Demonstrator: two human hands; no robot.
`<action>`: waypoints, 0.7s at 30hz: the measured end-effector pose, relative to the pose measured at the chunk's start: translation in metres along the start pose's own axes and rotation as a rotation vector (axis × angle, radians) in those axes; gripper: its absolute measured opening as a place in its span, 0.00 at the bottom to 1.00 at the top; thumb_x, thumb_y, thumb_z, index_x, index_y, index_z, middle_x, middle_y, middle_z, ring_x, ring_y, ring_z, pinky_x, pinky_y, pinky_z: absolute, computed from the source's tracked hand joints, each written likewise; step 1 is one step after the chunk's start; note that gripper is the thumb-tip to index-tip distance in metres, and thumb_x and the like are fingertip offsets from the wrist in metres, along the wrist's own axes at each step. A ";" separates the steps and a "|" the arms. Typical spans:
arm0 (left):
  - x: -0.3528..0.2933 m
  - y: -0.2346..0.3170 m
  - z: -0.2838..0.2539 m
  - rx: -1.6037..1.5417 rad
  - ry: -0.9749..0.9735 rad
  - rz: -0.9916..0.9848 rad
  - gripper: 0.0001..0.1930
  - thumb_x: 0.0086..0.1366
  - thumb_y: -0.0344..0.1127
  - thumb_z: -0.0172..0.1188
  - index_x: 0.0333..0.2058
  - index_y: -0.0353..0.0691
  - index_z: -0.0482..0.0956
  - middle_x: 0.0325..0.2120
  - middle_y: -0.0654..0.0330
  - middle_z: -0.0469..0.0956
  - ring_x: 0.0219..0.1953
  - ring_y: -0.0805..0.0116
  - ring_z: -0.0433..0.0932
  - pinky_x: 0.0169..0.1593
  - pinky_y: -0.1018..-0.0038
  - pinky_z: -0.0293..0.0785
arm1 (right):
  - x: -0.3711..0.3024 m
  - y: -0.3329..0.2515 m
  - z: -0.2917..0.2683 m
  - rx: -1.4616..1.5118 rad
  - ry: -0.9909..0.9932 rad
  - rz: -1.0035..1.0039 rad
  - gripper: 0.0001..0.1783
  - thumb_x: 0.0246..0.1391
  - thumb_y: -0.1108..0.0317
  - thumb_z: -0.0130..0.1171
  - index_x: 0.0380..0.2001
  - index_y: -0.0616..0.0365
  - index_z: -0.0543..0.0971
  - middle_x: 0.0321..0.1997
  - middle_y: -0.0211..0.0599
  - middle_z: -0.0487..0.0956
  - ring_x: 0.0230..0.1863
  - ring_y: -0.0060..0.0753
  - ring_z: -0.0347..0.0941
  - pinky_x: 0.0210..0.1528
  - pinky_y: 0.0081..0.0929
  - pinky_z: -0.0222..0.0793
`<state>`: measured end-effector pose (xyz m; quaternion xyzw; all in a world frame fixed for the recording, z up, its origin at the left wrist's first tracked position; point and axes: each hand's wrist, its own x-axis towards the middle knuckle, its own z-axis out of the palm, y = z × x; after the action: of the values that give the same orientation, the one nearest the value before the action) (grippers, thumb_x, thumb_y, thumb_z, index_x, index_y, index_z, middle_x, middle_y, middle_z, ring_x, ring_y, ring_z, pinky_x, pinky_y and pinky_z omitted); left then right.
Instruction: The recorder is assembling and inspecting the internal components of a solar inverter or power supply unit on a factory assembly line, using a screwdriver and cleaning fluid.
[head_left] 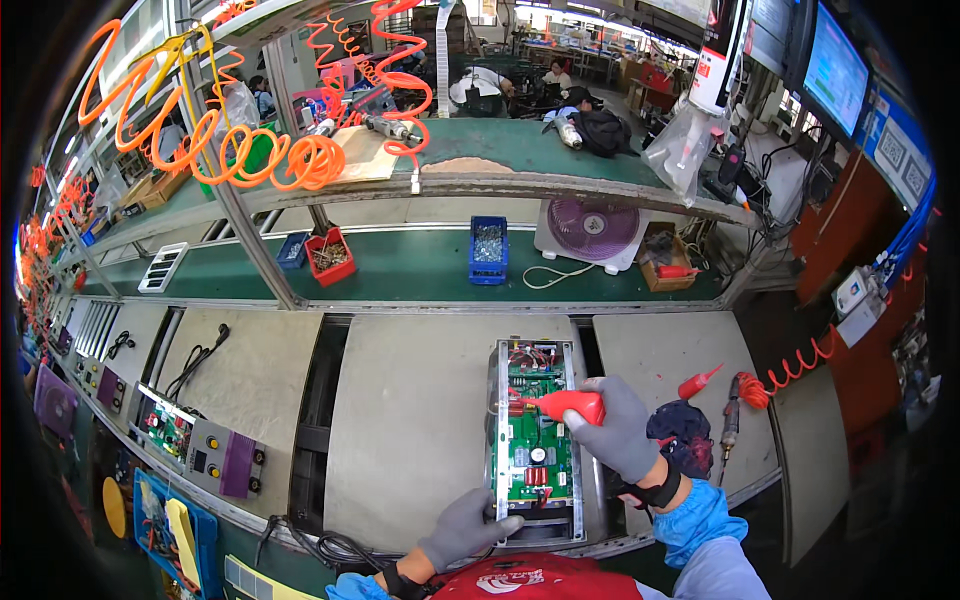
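In front of me lies an open metal chassis (504, 430) with a green circuit board (545, 437) inside, carrying wires, capacitors and red components. My right hand (622, 428), in a grey glove, is closed round a red squeeze bottle (575, 405). The bottle's thin nozzle points left, over red parts in the upper half of the board. At the chassis's near left corner, my gloved left hand (466, 532) grips the frame, thumb on the metal edge. Its other fingers are partly hidden.
Right of the chassis lie a dark cloth (682, 435), another red bottle (697, 382) and a screwdriver-like power tool (731, 425) on a coiled orange hose. Behind stand a blue bin (488, 250), a red bin (330, 257) and a purple fan (592, 232). Another unit (205, 445) sits left.
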<state>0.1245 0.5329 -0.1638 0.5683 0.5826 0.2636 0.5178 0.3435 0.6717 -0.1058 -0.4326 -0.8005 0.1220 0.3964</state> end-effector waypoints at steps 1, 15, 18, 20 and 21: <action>0.001 -0.006 0.002 0.050 0.003 0.015 0.30 0.53 0.59 0.69 0.35 0.32 0.77 0.28 0.54 0.75 0.29 0.65 0.76 0.35 0.70 0.73 | 0.001 -0.001 0.002 0.012 -0.006 0.014 0.22 0.42 0.63 0.69 0.41 0.60 0.75 0.35 0.44 0.77 0.34 0.46 0.77 0.36 0.35 0.74; 0.005 -0.017 0.005 0.110 0.005 0.063 0.32 0.55 0.61 0.66 0.38 0.31 0.77 0.31 0.52 0.76 0.32 0.61 0.77 0.38 0.68 0.73 | 0.033 -0.016 0.011 -0.149 -0.119 -0.145 0.16 0.39 0.62 0.66 0.35 0.54 0.77 0.30 0.40 0.76 0.32 0.46 0.76 0.32 0.38 0.71; 0.004 -0.016 0.006 0.123 0.012 0.057 0.32 0.55 0.61 0.66 0.38 0.31 0.77 0.31 0.52 0.76 0.32 0.62 0.77 0.38 0.68 0.74 | 0.033 -0.017 0.009 -0.143 -0.153 -0.158 0.15 0.39 0.63 0.65 0.33 0.53 0.76 0.29 0.39 0.75 0.31 0.46 0.75 0.30 0.40 0.70; 0.004 -0.019 0.007 0.138 0.017 0.057 0.32 0.55 0.61 0.66 0.38 0.31 0.77 0.31 0.52 0.76 0.32 0.63 0.77 0.38 0.69 0.74 | 0.030 -0.020 0.008 -0.174 -0.164 -0.167 0.14 0.39 0.63 0.64 0.32 0.52 0.76 0.29 0.38 0.75 0.30 0.46 0.74 0.30 0.40 0.70; 0.005 -0.021 0.008 0.131 0.017 0.049 0.32 0.55 0.60 0.66 0.37 0.31 0.77 0.31 0.52 0.76 0.32 0.63 0.77 0.38 0.69 0.74 | 0.029 -0.021 0.008 -0.172 -0.162 -0.169 0.14 0.39 0.63 0.64 0.32 0.52 0.76 0.29 0.38 0.75 0.30 0.46 0.74 0.30 0.40 0.70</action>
<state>0.1241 0.5303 -0.1870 0.6129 0.5888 0.2421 0.4681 0.3157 0.6833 -0.0847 -0.3848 -0.8709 0.0538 0.3008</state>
